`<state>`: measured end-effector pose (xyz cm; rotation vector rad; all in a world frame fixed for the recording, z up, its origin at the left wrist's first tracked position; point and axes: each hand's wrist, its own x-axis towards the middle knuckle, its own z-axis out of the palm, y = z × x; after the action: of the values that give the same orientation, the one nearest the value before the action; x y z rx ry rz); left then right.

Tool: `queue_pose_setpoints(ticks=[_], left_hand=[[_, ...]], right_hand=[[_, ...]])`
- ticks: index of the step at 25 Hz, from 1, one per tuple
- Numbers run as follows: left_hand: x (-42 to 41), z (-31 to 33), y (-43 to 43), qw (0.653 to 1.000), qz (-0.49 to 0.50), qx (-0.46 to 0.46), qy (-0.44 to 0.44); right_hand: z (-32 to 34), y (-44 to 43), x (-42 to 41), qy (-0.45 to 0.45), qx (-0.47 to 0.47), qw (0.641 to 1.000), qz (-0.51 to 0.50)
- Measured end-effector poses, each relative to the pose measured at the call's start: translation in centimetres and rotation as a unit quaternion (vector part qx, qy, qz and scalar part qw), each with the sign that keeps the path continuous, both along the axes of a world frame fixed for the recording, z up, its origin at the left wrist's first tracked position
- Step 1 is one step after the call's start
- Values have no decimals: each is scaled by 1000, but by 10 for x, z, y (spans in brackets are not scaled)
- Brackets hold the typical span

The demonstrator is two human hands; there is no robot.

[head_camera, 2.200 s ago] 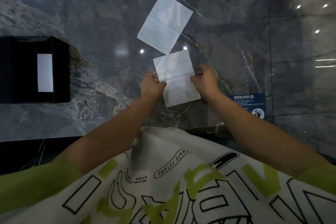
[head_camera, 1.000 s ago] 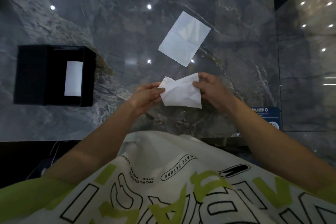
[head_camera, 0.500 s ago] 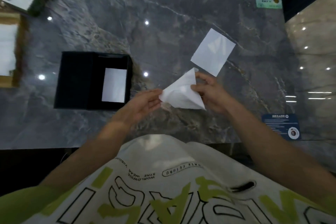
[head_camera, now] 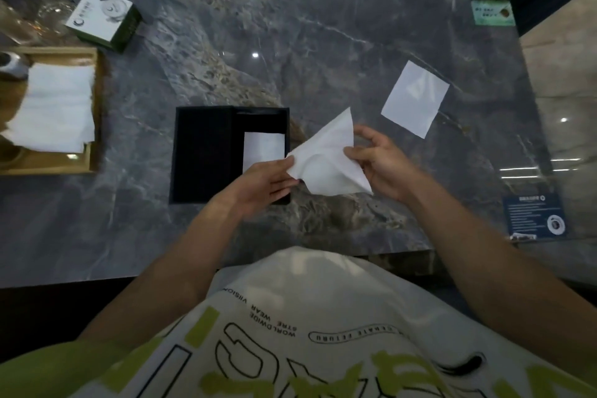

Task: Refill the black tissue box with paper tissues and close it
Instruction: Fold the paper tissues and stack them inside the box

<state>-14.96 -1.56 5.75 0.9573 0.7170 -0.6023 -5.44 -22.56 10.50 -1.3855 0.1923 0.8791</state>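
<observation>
The black tissue box point(head_camera: 206, 155) lies open on the grey marble table, lid flap to the left, with a white tissue point(head_camera: 263, 147) inside its right half. I hold a second white tissue point(head_camera: 326, 158), crumpled into a triangle, in the air just right of the box. My left hand point(head_camera: 261, 184) pinches its left corner above the box's near right edge. My right hand point(head_camera: 378, 161) grips its right side. Another flat tissue point(head_camera: 415, 98) rests on the table farther right.
A wooden tray point(head_camera: 93, 107) with a stack of white tissues point(head_camera: 53, 107) sits at the left edge. A small green and white carton point(head_camera: 103, 19) stands behind it. Stickers point(head_camera: 534, 215) are on the table's right side.
Both hands lifted the tissue off the table and carried it left toward the open box. The view swung left and up, bringing the tray and the carton into sight.
</observation>
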Motion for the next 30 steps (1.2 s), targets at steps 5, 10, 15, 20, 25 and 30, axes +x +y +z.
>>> queue_pose_setpoints(ticks=[5,10,15,20,25,30], left_hand=[[3,4,-5,995,43,59,-65],[2,15,-12,993,48,99,-44],[-1,18,-5,991,76,97,-53],[5,14,22,993,52,78,-69],[4,23,59,992,39,70,-99],[-8,31,98,990,41,54,-126]], right_hand=[[-7,-6,10,-5,-54,998,36],[-10,-7,27,-31,-66,993,94],[-13,-3,27,-8,-51,992,117],[-14,2,23,7,-27,995,92],[-9,32,14,6,-21,997,72],[-2,69,2,47,13,998,36]])
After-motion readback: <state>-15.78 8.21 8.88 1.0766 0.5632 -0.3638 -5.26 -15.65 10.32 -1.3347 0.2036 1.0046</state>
